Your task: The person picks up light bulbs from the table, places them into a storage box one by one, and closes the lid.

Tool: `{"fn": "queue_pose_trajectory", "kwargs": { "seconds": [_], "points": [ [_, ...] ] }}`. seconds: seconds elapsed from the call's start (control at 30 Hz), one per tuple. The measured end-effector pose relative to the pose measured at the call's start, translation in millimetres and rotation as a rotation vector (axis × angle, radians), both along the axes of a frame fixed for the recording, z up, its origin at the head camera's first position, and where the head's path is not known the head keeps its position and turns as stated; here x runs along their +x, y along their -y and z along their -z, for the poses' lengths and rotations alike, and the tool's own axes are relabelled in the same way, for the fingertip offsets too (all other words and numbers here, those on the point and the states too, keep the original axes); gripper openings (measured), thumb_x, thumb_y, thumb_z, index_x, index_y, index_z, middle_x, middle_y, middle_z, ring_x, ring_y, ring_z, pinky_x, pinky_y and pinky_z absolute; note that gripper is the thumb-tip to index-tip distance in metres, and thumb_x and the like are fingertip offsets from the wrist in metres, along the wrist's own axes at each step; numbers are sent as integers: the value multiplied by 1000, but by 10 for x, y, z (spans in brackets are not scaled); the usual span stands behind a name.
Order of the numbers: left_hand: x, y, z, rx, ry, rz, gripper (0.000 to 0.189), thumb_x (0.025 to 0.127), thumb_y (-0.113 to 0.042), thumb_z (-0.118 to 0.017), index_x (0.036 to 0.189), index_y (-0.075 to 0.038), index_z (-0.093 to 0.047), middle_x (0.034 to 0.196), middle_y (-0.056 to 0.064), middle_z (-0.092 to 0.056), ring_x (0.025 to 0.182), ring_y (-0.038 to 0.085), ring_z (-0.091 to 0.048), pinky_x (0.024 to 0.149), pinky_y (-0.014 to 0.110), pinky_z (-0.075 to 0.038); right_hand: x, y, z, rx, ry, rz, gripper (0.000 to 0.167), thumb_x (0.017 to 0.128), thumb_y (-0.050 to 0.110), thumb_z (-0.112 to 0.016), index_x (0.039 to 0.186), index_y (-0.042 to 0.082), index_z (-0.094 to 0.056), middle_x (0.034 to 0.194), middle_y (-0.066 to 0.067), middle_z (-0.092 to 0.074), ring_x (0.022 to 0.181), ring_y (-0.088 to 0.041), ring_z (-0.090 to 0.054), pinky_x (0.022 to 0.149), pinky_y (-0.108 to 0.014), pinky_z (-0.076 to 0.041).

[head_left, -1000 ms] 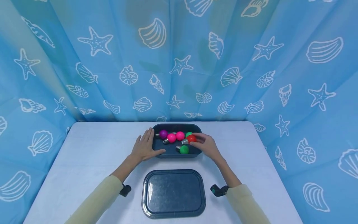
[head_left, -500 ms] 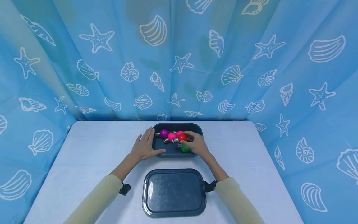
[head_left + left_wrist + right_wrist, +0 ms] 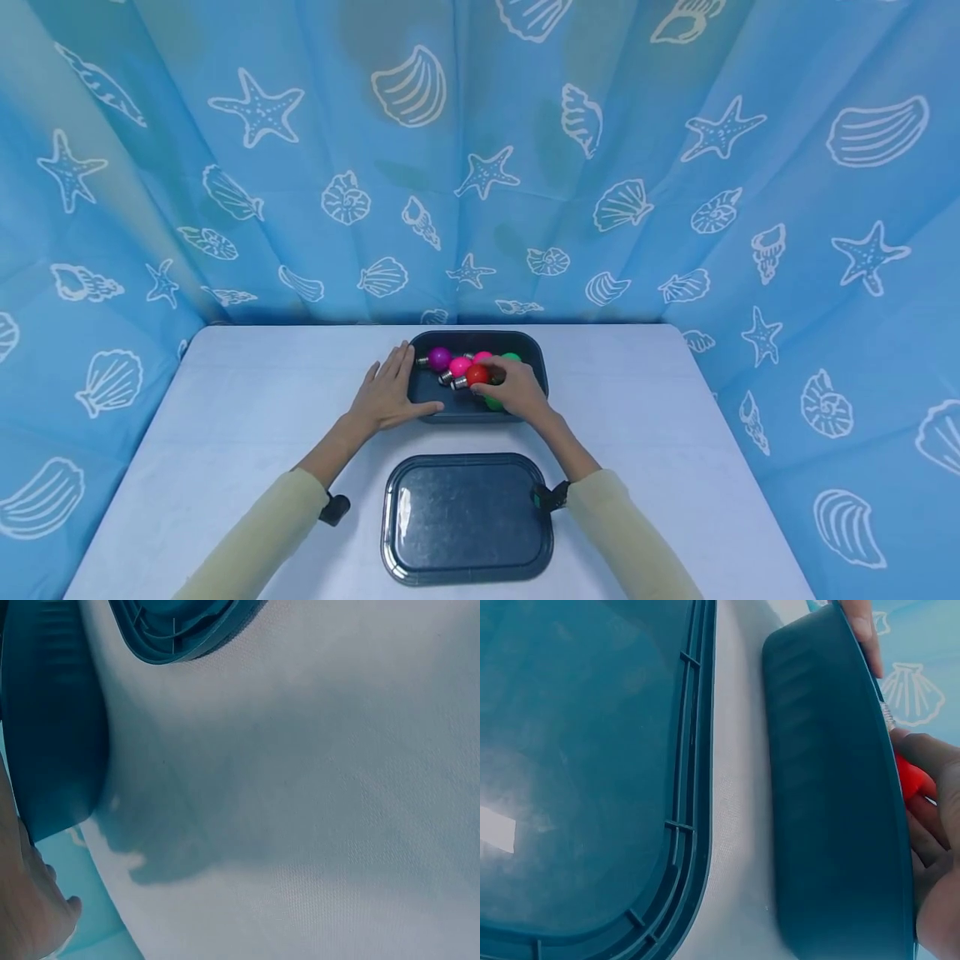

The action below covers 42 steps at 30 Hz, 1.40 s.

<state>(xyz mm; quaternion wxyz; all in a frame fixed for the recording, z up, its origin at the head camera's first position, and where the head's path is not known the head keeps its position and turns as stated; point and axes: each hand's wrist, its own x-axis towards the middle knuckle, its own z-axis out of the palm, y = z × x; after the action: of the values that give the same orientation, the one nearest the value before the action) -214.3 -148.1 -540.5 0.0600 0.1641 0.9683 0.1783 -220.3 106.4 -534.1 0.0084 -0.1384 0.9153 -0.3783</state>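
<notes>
My right hand [image 3: 519, 392] pinches a red light bulb [image 3: 477, 375] over the inside of a dark blue-grey box [image 3: 450, 408]. In the right wrist view the red bulb [image 3: 910, 777] shows between thumb and fingers, just past the box wall [image 3: 832, 787]. Inside the box lie a purple bulb [image 3: 440, 359], two pink bulbs, the nearer pink one [image 3: 459, 367] beside the red, and green bulbs partly hidden by my right hand. My left hand [image 3: 386, 396] rests spread against the box's left end, thumb along the front rim; the left wrist view shows only part of this hand [image 3: 34, 900].
A dark blue-grey lid [image 3: 467, 521] lies on the white-covered table [image 3: 247, 433] in front of the box. A blue curtain [image 3: 465, 167] with white shells and starfish hangs behind and at both sides.
My right hand has carried the red bulb leftward from the box's right end toward the pink bulbs, slightly lower in the last half second. My left hand stays in place.
</notes>
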Motion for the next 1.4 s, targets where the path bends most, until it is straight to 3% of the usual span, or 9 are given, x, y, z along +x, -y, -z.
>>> {"fn": "queue_pose_trajectory", "kwargs": {
  "seconds": [0.17, 0.5, 0.73, 0.97, 1.4],
  "points": [
    [-11, 21, -5, 0, -1, 2, 118, 81, -72, -62, 158, 3, -12, 164, 20, -13, 151, 35, -12, 118, 57, -13, -17, 52, 25, 44, -13, -37, 43, 87, 27, -81, 125, 11, -70, 110, -4, -71, 92, -18, -63, 83, -33, -56],
    [-60, 33, 21, 16, 1, 11, 118, 81, -71, -62, 158, 2, -12, 165, 20, -12, 151, 35, -11, 118, 57, -11, -47, 112, 47, 84, 2, -51, 43, 86, 24, -81, 124, 9, -70, 116, -5, -70, 99, -18, -63, 89, -33, -54],
    [-62, 60, 14, 71, -31, 17, 123, 78, -82, -55, 157, 4, -16, 163, 22, -17, 150, 37, -14, 117, 59, -13, -70, 132, 48, 138, -8, -61, 43, 87, 25, -81, 124, 8, -70, 116, -6, -69, 99, -19, -61, 89, -36, -54],
    [-122, 59, 37, 16, -9, 13, 117, 81, -72, -61, 158, 2, -13, 164, 20, -12, 151, 35, -11, 118, 57, -12, -96, 152, 49, 181, 24, -53, 46, 87, 26, -80, 127, 7, -68, 119, -7, -69, 103, -20, -61, 91, -37, -54],
    [-182, 66, 30, 9, -16, 26, 118, 81, -72, -62, 158, 2, -13, 164, 20, -13, 150, 36, -12, 118, 58, -13, -130, 182, 49, 211, 65, -43, 47, 87, 24, -80, 129, 8, -67, 120, -7, -68, 105, -21, -61, 92, -38, -54]
  ]
}}
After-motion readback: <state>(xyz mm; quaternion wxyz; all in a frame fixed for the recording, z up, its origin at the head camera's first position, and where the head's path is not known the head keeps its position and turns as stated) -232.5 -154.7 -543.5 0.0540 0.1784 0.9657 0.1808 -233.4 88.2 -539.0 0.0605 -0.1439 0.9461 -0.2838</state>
